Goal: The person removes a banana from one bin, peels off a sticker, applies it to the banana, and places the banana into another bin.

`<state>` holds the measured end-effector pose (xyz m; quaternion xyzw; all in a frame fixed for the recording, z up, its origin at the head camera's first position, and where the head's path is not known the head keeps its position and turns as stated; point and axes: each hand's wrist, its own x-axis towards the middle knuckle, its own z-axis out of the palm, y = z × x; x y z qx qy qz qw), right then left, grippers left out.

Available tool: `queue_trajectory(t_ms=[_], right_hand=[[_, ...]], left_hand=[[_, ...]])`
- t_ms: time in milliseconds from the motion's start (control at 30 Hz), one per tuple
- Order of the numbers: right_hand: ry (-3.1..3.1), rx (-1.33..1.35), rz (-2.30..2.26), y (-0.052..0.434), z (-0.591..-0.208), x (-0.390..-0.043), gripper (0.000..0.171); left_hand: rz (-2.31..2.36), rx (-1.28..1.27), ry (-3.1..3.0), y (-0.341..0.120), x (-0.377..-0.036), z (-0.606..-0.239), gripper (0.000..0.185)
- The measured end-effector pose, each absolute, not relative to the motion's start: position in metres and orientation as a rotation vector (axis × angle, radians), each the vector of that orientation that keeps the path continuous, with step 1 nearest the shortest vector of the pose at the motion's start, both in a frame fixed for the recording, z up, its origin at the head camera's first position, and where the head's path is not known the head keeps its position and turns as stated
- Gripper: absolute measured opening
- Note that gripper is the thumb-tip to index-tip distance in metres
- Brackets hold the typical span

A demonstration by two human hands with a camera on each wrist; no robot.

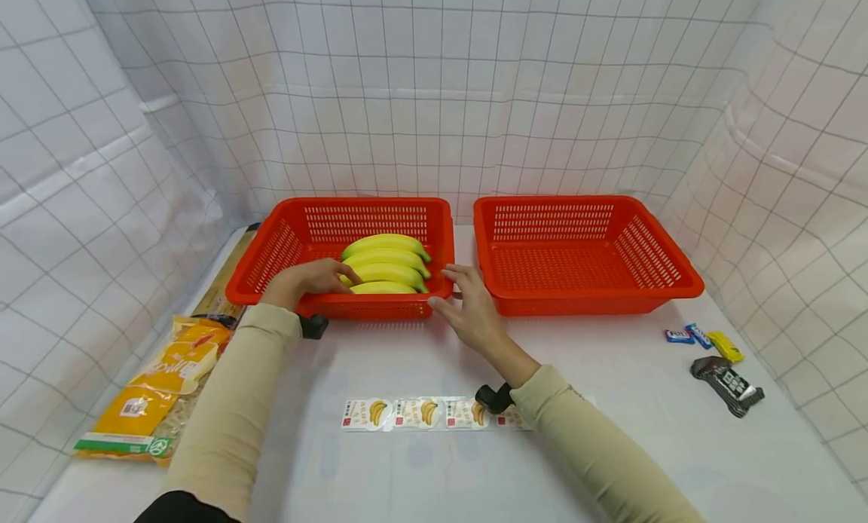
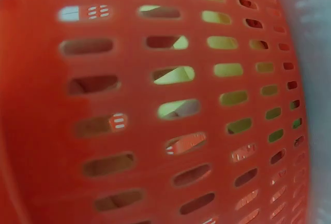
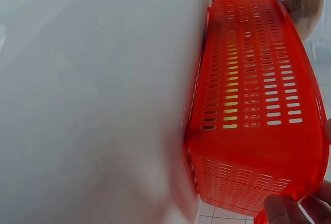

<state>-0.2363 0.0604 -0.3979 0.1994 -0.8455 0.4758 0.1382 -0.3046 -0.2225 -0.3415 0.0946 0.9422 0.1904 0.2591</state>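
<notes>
A bunch of yellow-green bananas [image 1: 386,265] lies in the left red basket [image 1: 271,259]. My left hand [image 1: 325,276] reaches over the basket's front rim, fingers laid on the bananas' near end. My right hand [image 1: 450,289] is at the basket's front right corner, fingers spread and touching rim and wall. In the left wrist view the slotted basket wall [image 2: 129,131] fills the frame, with the bananas [image 2: 227,70] showing through the slots. In the right wrist view the basket [image 3: 258,105] is seen from its side, with fingertips [image 3: 282,211] at its corner.
A second red basket [image 1: 671,282], with nothing in it, stands to the right. Orange snack bags [image 1: 156,387] lie at the left table edge. A strip of banana-print packets [image 1: 420,414] lies near me. Small sweets [image 1: 698,336] and a black wrapper [image 1: 728,380] lie at the right. Gridded white curtains enclose the table.
</notes>
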Motion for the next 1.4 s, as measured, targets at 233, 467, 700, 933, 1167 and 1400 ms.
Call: queue_trajectory(t_ms=[233, 467, 700, 933, 1167, 1400], right_hand=[[-2.482, 0.552, 1.327, 0.062, -0.397, -0.237, 0.054], [-2.470, 0.587, 1.342, 0.061, -0.396, -0.238, 0.053], [-2.475, 0.578, 1.336, 0.062, -0.394, -0.239, 0.049], [-2.511, 0.573, 1.301, 0.063, -0.393, -0.239, 0.050], [-2.525, 0.573, 1.320, 0.064, -0.389, -0.239, 0.050], [-2.538, 0.580, 1.328, 0.065, -0.387, -0.240, 0.047]], left_hand=[[0.472, 0.253, 2.528, -0.220, -0.308, -0.341, 0.046], [0.501, 0.267, 2.543, -0.222, -0.305, -0.338, 0.048], [0.532, 0.270, 2.626, -0.214, -0.299, -0.328, 0.051], [0.609, 0.253, 2.757, -0.216, -0.281, -0.311, 0.055], [0.788, 0.310, 2.880, -0.230, -0.247, -0.285, 0.052], [0.905, 0.410, 2.870, -0.235, -0.203, -0.279, 0.053]])
